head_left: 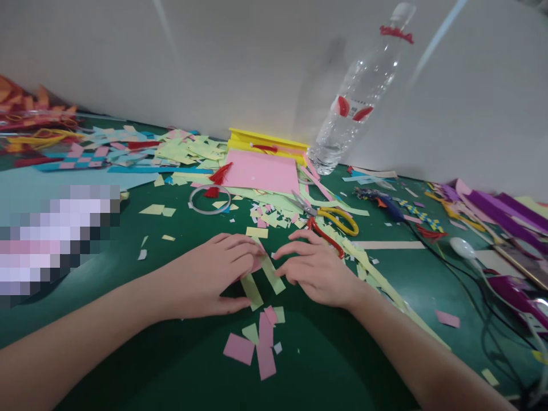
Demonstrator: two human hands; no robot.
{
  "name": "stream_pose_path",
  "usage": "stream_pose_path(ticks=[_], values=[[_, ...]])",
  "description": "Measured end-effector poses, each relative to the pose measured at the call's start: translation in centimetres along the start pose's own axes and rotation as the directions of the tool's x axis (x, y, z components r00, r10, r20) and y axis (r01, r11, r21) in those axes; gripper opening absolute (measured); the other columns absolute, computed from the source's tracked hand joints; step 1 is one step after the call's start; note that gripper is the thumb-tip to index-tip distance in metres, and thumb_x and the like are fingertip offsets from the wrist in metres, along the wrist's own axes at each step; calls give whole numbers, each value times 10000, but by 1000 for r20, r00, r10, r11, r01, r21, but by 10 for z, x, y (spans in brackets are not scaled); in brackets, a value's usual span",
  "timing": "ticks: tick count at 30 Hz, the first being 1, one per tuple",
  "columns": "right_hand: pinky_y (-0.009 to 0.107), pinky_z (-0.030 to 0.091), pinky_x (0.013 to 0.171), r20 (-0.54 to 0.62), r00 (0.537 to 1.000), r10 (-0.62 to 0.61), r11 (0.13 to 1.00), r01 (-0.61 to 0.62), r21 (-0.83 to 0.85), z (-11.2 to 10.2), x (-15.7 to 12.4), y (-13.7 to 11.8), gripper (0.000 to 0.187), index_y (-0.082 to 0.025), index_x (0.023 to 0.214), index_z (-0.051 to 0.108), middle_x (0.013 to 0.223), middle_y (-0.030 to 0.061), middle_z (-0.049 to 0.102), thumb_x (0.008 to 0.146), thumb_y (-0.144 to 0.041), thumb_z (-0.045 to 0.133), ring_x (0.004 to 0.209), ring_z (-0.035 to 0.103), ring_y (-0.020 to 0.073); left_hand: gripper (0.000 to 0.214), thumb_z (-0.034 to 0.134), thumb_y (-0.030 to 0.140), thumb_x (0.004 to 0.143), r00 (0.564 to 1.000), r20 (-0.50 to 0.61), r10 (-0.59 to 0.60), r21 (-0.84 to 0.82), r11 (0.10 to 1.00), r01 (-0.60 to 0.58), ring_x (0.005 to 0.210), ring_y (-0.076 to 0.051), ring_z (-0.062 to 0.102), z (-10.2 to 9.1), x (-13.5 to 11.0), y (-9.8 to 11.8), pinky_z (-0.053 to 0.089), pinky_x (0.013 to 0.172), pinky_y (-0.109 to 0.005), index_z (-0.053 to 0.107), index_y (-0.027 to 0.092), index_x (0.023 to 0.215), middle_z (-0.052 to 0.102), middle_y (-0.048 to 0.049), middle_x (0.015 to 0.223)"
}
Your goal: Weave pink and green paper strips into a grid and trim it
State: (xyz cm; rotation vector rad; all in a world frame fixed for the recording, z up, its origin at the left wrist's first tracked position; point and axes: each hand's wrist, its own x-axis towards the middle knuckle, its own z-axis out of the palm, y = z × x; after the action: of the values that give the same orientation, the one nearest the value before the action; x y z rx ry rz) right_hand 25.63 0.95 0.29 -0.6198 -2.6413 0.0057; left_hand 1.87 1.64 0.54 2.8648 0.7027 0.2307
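Palm down on the table, my left hand (209, 268) covers parts of two pale green paper strips and a pink paper piece (258, 262). Its thumb is stretched away from the other fingers, beside the lower end of one green strip (252, 294). My right hand (319, 268) hovers at the other green strip (273, 273), fingers apart, holding nothing that I can see. Whether its fingertips touch that strip I cannot tell. Below the hands lie cut pink pieces (240, 349) and a few green scraps. A short yellow strip (257, 232) lies just above them.
Yellow-handled scissors (338, 220) and a tool with red handles (325, 237) lie beyond my right hand. A tape roll (210, 200), pink card (261, 171) and tilted bottle (355, 97) are farther back. Cables and a purple glue gun (518, 297) lie right; a blurred-out object (51, 245) left.
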Motion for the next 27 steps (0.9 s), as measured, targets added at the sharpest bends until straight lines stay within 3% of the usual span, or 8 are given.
stream_pose_path(ticks=[3,7,12,16,18,21,27], values=[[379,331,1003,27,1000,0,1000,0,-22,0,0,-1,265,-201,663,560,958,-27,721,809,-32,416,1062,580,158,387,556,435,838,1000,-1,-6,0,1000,6,1219,-256,449,0,0,0,360,1014,-420,541,212,1154,572,-79,1243],[375,319,1021,-2,1000,9,1000,-9,11,0,0,-2,308,-209,615,536,749,-39,716,809,-23,385,966,618,136,358,554,436,838,1000,12,-7,3,1000,7,1231,-260,436,1,0,-1,358,1017,-430,561,213,1118,560,-72,1262],[407,324,1024,59,998,22,999,-25,44,0,0,-1,267,-202,677,555,919,-9,716,810,-35,395,1068,576,163,386,551,428,839,1000,0,-3,1,1000,3,1223,-256,444,2,-1,-1,369,1009,-420,546,214,1160,571,-69,1247],[401,360,989,-77,994,76,988,-65,142,-1,-2,1,294,-204,623,509,665,-17,664,792,-23,349,793,630,129,322,558,423,838,1000,-16,-1,11,1000,1,1219,-262,452,1,-1,0,370,1005,-417,587,204,1073,570,-75,1255],[399,363,992,-66,993,99,986,-88,144,0,-3,2,258,-197,705,541,807,7,697,784,-24,366,889,622,143,321,565,422,833,1000,-20,-3,17,1000,3,1209,-261,461,1,-1,0,372,1003,-417,590,200,1063,579,-80,1239],[414,314,1048,62,994,94,988,-101,120,0,-2,1,239,-205,741,559,1016,-2,699,795,-36,399,1162,513,180,357,564,418,833,1000,-16,-2,16,1000,2,1208,-252,457,1,0,0,375,1000,-410,566,210,1123,583,-74,1226],[408,328,1043,21,997,72,991,-74,112,-1,0,-2,269,-216,677,554,962,-20,717,815,-56,388,1121,544,169,359,557,416,840,1000,-13,-9,4,1000,9,1214,-253,451,2,0,0,374,1001,-413,559,221,1142,573,-67,1239]])
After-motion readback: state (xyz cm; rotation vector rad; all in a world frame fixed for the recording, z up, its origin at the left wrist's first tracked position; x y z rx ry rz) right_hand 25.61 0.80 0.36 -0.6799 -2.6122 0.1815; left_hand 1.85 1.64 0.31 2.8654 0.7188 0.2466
